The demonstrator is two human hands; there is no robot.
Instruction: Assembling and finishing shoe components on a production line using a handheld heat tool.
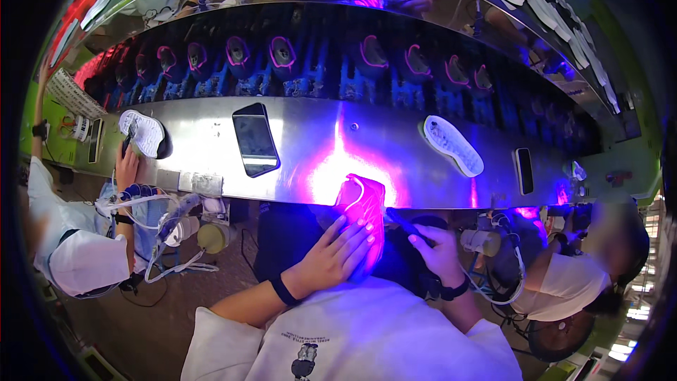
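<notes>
A shoe, glowing pink and violet under the light, rests against the metal table's near edge, its toe over the tabletop and the rest toward my body. My left hand lies over the shoe's left side, fingers curved across it and holding it steady. My right hand grips a slim dark pen-shaped tool; its tip points at the shoe's right edge, and I cannot tell whether they touch. The shoe's underside and the fingertips beneath it are hidden.
On the metal table lie a large dark phone, a white shoe sole and a smaller phone. Beyond runs a line of dark shoes on blue supports. Co-workers sit at left and right; the left one's hand touches another sole.
</notes>
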